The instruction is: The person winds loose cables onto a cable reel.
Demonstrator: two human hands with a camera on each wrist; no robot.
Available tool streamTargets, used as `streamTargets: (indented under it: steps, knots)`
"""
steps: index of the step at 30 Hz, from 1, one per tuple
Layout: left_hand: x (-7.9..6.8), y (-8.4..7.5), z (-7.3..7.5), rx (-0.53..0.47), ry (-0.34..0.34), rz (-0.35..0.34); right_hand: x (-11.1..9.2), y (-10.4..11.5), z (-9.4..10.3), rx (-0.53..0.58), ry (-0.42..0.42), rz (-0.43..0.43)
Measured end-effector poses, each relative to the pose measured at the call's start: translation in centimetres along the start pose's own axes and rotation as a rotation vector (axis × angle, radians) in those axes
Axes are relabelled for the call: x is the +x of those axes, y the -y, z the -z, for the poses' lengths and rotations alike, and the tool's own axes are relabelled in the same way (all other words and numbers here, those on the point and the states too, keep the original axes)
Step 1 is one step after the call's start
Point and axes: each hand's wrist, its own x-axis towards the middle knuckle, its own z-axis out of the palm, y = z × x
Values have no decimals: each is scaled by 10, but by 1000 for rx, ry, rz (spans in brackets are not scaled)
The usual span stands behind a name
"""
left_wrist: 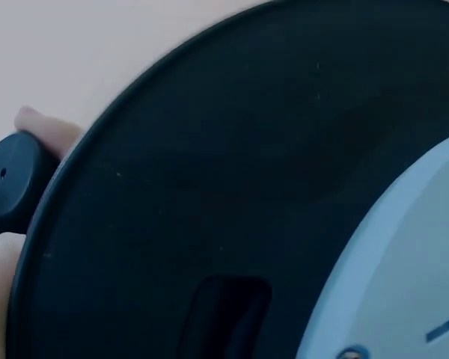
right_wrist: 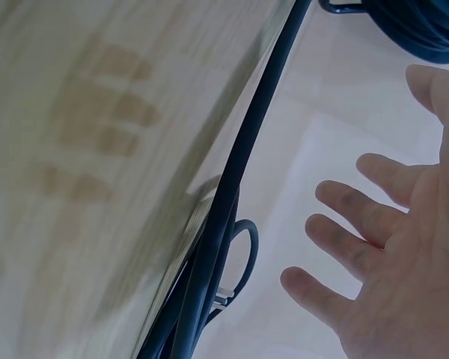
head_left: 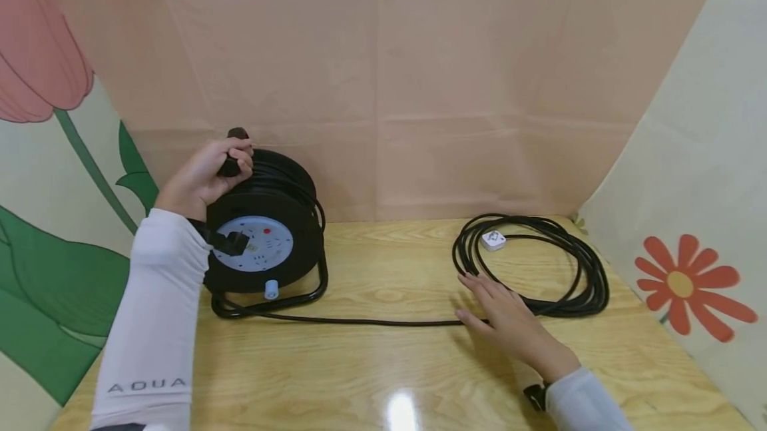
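A black cable reel stands upright on its tubular frame at the left, with a light-grey socket panel on its face. My left hand grips its black handle at the top, fingers curled round it. From the reel a single black cable runs right along the table to a loose coil of cable. A white plug lies inside the coil's left edge. My right hand hovers by the coil's near left side, fingers spread and holding nothing, as the right wrist view shows.
All of this sits on a glossy wood-grain table. A pinkish backdrop rises behind the reel and coil. Printed flower panels flank both sides, with a red flower on the right one. A grey knob juts from the reel's lower face.
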Motion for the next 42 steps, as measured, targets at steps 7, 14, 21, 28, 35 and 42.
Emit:
streamTargets:
  steps: [7, 14, 21, 28, 35, 42]
  knots:
    - [2, -2, 3, 65, 97, 59, -1, 2, -1, 6, -14, 14]
    - [3, -3, 9, 50, 184, 118, -3, 2, -1, -1, -19, 12]
    - [2, -4, 10, 48, 213, 134, -4, 2, -1, 8, -22, 14]
    - [-5, -3, 4, 469, 11, -46, -1, 2, 1, 4, -26, 16]
    - [-21, 4, 1, 938, -152, -189, -1, 3, 1, 7, -17, 14]
    - [-51, 15, -2, 1181, -256, -332, -1, 1, 1, 0, -17, 9]
